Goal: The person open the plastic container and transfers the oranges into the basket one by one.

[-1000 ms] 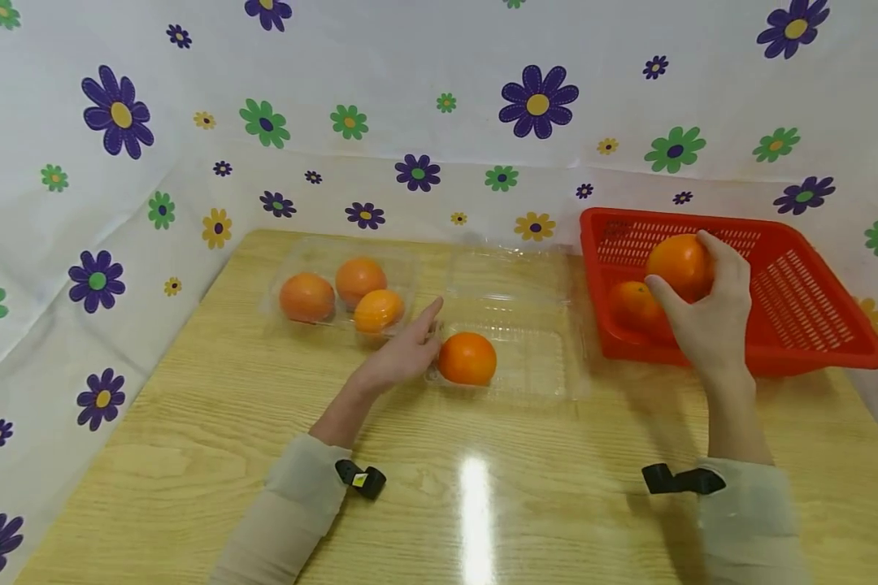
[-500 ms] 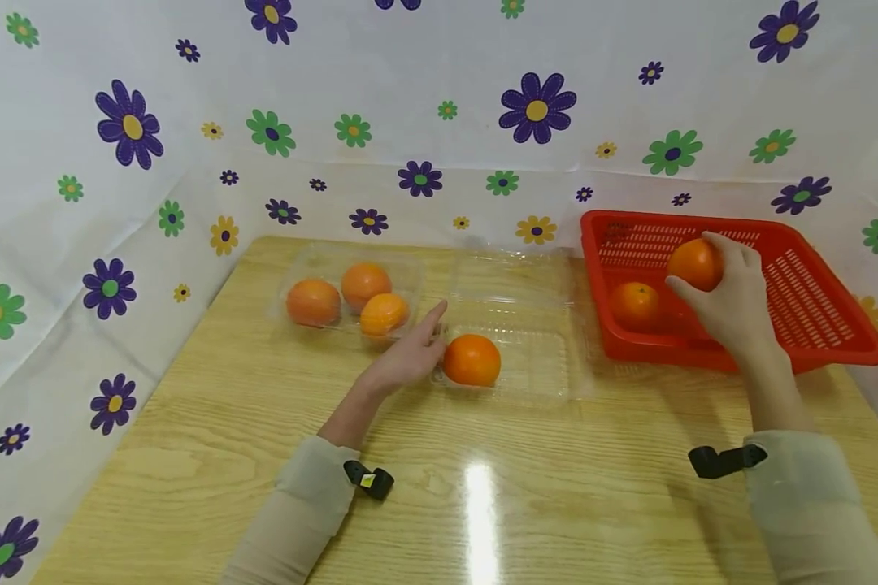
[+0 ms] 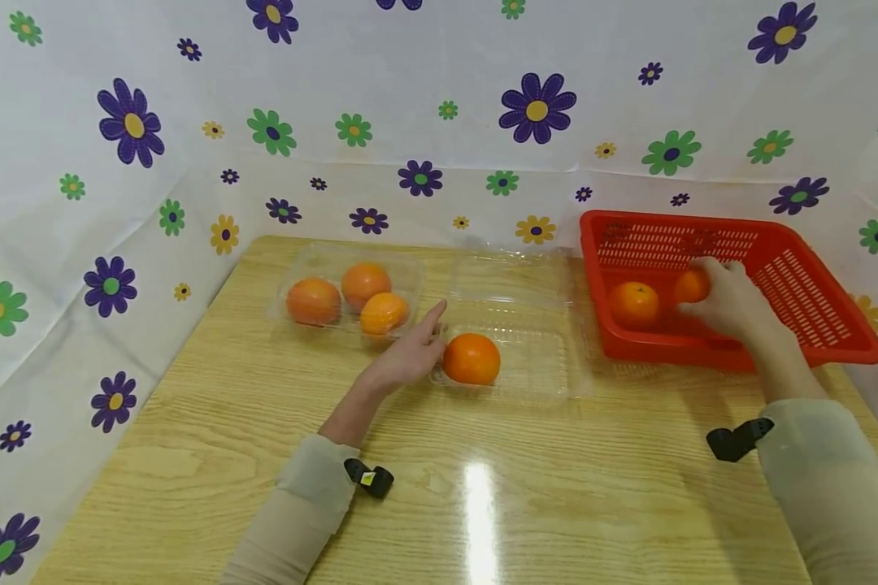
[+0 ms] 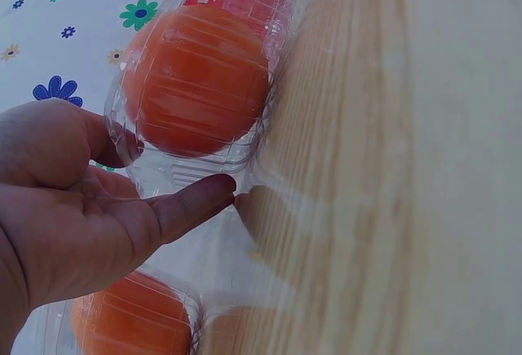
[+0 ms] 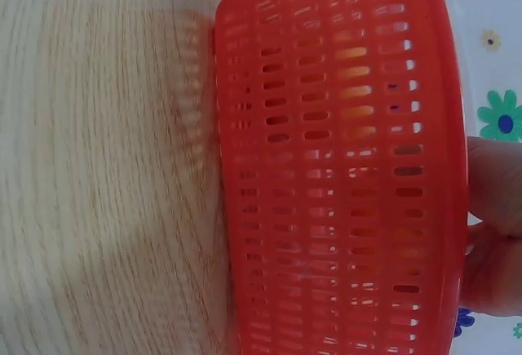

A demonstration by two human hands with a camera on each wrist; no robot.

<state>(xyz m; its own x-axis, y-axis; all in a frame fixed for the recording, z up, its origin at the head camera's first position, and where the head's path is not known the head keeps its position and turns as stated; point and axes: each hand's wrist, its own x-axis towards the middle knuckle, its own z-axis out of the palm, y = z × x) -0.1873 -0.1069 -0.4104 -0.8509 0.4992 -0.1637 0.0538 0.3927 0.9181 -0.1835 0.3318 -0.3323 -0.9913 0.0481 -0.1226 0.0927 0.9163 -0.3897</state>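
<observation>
My right hand (image 3: 728, 301) reaches down into the red plastic basket (image 3: 815, 355) and grips an orange (image 3: 691, 286), partly hidden by the fingers. Another orange (image 3: 634, 305) lies to its left in the basket. In the right wrist view the basket wall (image 5: 326, 151) covers most of the hand. My left hand (image 3: 408, 356) is at the left edge of an open clear plastic box (image 3: 537, 357), its fairly straight fingers touching the box's end. One orange (image 3: 471, 359) sits at that end of the box, seen through the plastic in the left wrist view (image 4: 196, 82).
Another clear plastic box (image 3: 303, 264) with three oranges (image 3: 366, 284) stands at the back left. The open box's lid (image 3: 508, 276) lies back toward the flowered cloth (image 3: 468, 81). All stand on a wooden table (image 3: 410, 504).
My right hand has moved right and lowered the orange from above the basket's rim down inside it. My left hand has stayed at the open box.
</observation>
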